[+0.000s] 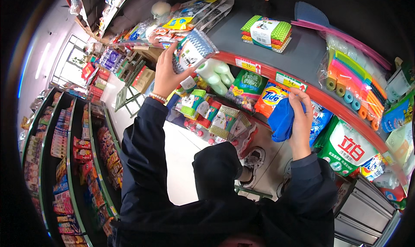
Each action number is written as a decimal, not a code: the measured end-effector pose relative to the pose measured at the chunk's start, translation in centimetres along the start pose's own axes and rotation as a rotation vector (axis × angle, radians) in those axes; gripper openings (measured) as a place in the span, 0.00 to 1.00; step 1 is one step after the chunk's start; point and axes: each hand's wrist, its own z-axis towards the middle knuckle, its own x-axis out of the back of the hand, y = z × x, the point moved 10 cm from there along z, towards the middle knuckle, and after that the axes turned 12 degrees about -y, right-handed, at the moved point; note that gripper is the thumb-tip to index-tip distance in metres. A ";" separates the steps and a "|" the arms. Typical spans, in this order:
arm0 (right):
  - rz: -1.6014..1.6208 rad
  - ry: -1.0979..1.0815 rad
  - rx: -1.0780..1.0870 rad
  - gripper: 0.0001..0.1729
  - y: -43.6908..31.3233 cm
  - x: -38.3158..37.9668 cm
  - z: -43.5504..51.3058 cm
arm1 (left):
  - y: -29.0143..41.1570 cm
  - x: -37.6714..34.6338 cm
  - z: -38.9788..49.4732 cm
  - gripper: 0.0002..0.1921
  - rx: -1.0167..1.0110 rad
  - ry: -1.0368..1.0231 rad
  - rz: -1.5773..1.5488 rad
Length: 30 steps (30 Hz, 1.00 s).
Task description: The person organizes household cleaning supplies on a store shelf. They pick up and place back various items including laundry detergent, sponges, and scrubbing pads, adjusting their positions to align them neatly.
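My left hand grips a packaged blue-grey textured cleaning cloth with a printed paper band, held up at the shelf's front edge. In my right hand is a crumpled blue cloth, in front of an orange Tide detergent bag. On the grey shelf between and beyond my hands sits a stack of banded cleaning cloths, green on top with orange and red below. Below my left hand, more banded cloths in green, red and beige lie on shrink-wrapped bottles.
Bagged goods fill the shelf's left part; colourful combs or brushes in clear plastic stand right. Price tags line the red shelf edge. Detergent bags sit below. A snack rack and folding stool are left.
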 end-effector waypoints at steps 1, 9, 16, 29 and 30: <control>0.007 -0.002 -0.006 0.12 -0.1 0.0 0.0 | 0.8 0.0 1.1 0.46 -0.073 0.016 0.027; 0.007 -0.006 -0.008 0.11 -0.4 -0.2 -0.1 | 2.4 -1.8 8.6 0.43 -0.231 -0.038 0.157; 0.037 -0.006 -0.013 0.10 -0.8 -0.2 -0.1 | -0.3 -6.9 11.7 0.32 -0.182 -0.370 0.301; 0.052 -0.006 -0.029 0.09 -0.4 -0.1 -0.4 | 0.0 -9.6 12.6 0.23 -0.124 -0.209 0.017; 0.060 -0.006 -0.041 0.09 -0.3 -0.1 -0.4 | 0.2 -10.0 13.0 0.23 -0.124 -0.196 0.024</control>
